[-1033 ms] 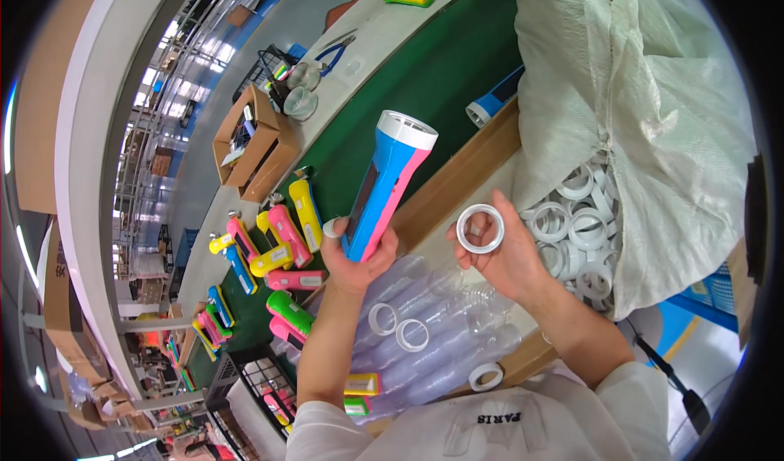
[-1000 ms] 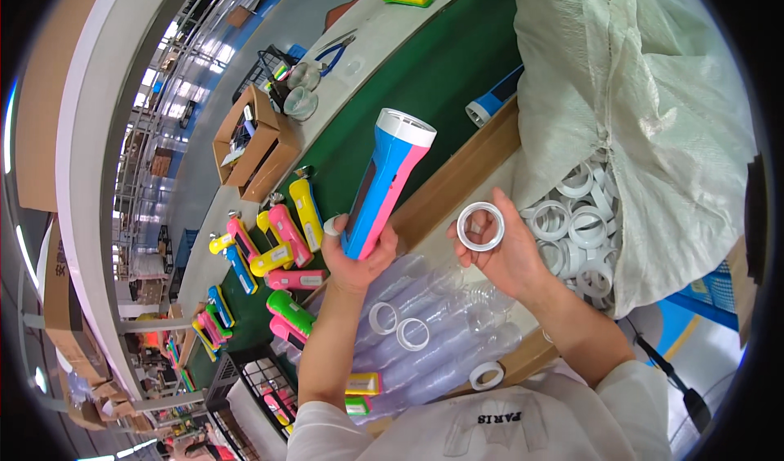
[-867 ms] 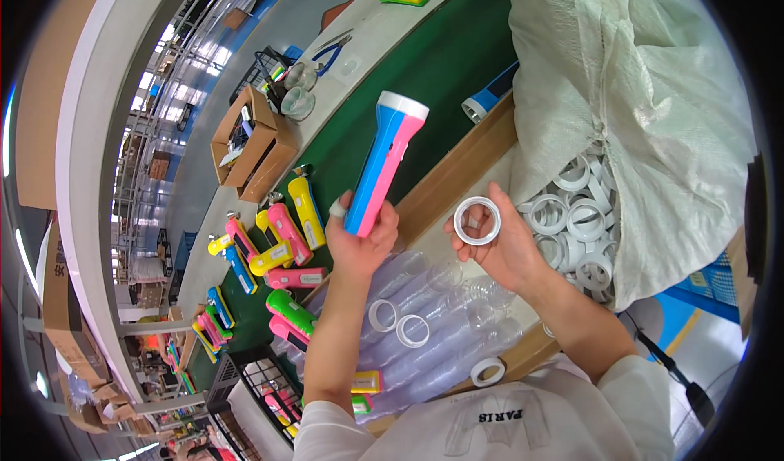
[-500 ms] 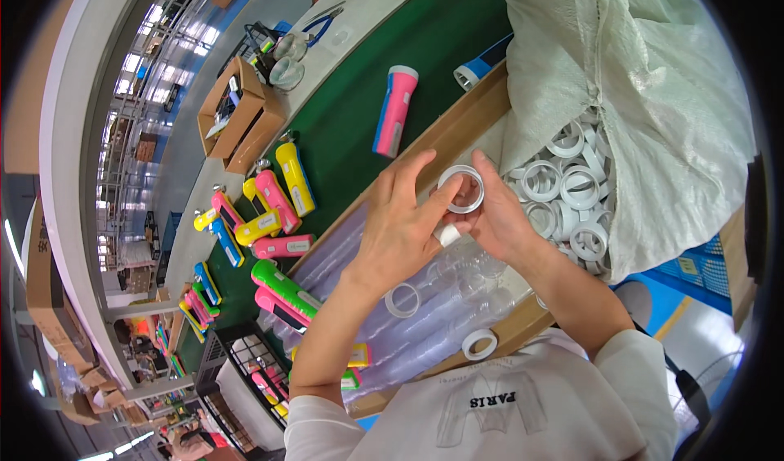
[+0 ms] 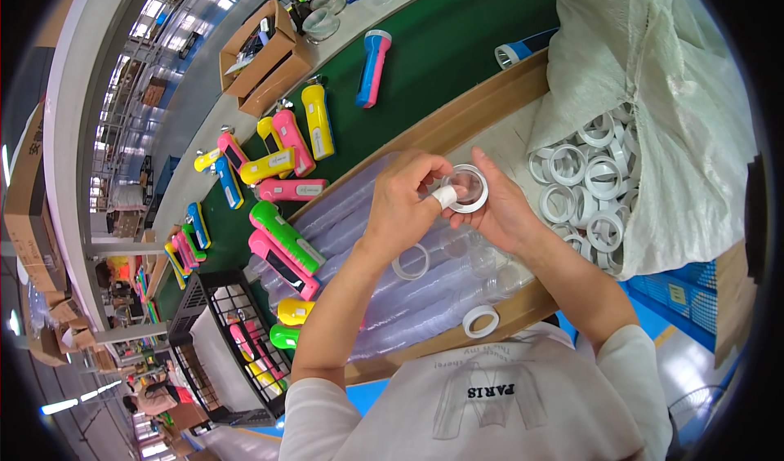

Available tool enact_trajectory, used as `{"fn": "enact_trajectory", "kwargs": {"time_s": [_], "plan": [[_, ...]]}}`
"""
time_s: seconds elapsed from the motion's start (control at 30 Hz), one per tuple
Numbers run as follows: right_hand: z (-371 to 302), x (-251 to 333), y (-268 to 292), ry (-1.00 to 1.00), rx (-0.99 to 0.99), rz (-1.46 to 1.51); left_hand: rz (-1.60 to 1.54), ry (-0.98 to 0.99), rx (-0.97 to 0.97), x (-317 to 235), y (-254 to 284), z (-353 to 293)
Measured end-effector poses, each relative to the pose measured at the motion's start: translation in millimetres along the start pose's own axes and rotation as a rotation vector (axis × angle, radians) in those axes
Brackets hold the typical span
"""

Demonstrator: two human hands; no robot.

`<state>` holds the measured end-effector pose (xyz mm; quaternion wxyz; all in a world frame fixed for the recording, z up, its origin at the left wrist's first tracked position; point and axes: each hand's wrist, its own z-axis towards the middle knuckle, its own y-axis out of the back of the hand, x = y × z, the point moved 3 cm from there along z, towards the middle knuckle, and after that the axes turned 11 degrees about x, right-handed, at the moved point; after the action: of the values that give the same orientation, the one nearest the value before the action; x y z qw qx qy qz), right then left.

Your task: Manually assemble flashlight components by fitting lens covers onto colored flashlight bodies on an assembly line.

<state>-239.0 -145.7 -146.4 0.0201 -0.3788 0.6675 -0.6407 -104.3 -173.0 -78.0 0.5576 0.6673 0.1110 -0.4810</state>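
1. Right hand [image 5: 500, 208]: pinched a white ring [image 5: 471, 209] from its right side, thumb up along the rim, fingers curled underneath.
2. Left hand [image 5: 404, 195]: curled in at the ring's left side. The white finger wrap [image 5: 442, 198] overlapped the rim. I couldn't tell whether that hand gripped the ring or only touched it.
3. Ring was up above the carton tray [image 5: 482, 104], between far and near edges, opening toward my camera. Couldn't tell if anything clear sat inside.
4. Tray held rows of clear plastic parts [image 5: 420, 306]. I had one loose ring [image 5: 412, 279] lying over them, plus a thicker-looking ring [image 5: 468, 323] at the near edge.
5. Tray's right end: woven sack [image 5: 653, 85], mouth open, ring pile [image 5: 585, 204] showing.
6. Past the far edge, on the green belt [image 5: 441, 53]: blue-and-pink flashlight [image 5: 374, 69] lying by itself. Dark blue flashlight [image 5: 527, 47] lay near the tray's far edge, beside the sack.
7. Tray's left end: green flashlight [image 5: 286, 236] alongside a pink flashlight [image 5: 278, 263]. Yellow flashlight [image 5: 318, 122] and a mixed-colour bunch lay farther out on the belt.
8. Belt's far edge: small brown box [image 5: 278, 73]. Near the tray's left end: black crate [image 5: 186, 307], flashlights inside.
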Motion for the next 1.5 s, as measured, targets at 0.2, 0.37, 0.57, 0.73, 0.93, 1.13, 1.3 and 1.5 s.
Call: {"fn": "enact_trajectory", "kwargs": {"time_s": [0.2,0.37,0.57,0.73,0.93,1.13,1.3,1.5], "plan": [[4,2,2,-0.025,0.010,0.028,-0.612,0.289,0.074,24,20,0],[6,10,6,-0.018,-0.072,0.035,-0.205,0.508,0.366,58,46,-4],[8,4,10,-0.011,0.019,0.031,1.034,0.424,-0.181,152,101,40],[9,1,9,-0.009,-0.039,0.070,0.660,0.658,-0.161,188,120,37],[5,10,14,0.036,-0.070,0.045,-0.653,0.345,-0.080,64,115,-16],[8,15,7,0.101,-0.111,0.111,-1.102,0.413,0.243,-11,68,-63],[2,13,11,0.121,-0.035,0.089,-0.962,0.515,0.263,-27,51,-70],[1,10,8,0.075,0.034,0.093,-0.643,0.510,0.237,-33,58,-75]]}}
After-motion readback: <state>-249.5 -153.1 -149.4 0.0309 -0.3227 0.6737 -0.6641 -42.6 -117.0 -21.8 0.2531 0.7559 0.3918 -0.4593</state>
